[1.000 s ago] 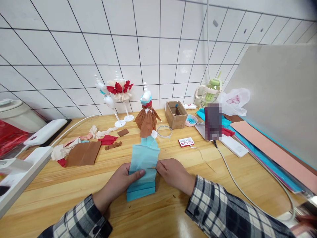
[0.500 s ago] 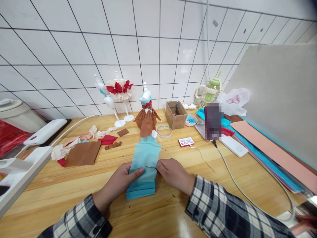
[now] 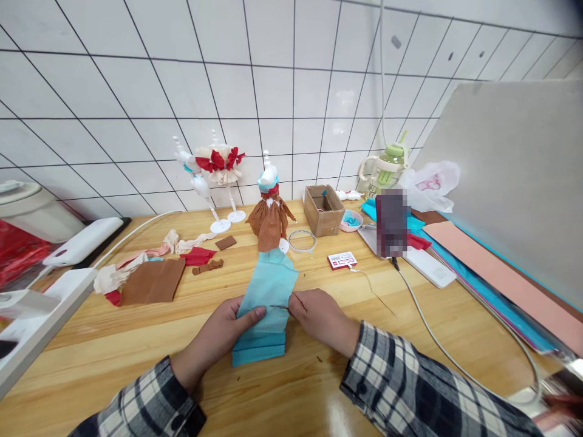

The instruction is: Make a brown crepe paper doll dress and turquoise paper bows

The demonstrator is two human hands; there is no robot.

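Observation:
A light blue pleated sheet point(image 3: 268, 285) lies over the table's near middle, its lower part folded into strips. My left hand point(image 3: 232, 325) grips its left edge, thumb on top. At the right edge, my right hand point(image 3: 314, 312) is closed around a thin dark metal tool point(image 3: 279, 306), whose tip lies across the sheet; the tool's other end is hidden in the fingers. Just beyond the sheet's far end stands a small dress form in a brown skirt point(image 3: 268, 224).
Two more small dress forms point(image 3: 221, 226) stand behind, left of the brown one. Brown and red scraps point(image 3: 152, 282) lie left. A cardboard box point(image 3: 324, 212), a metal ring point(image 3: 302, 241), a small card box point(image 3: 341, 261) and a cable point(image 3: 437, 340) are further right.
The far part of the blue sheet has lifted and shifted slightly, its upper right corner now a little further right. Both hands look almost unmoved.

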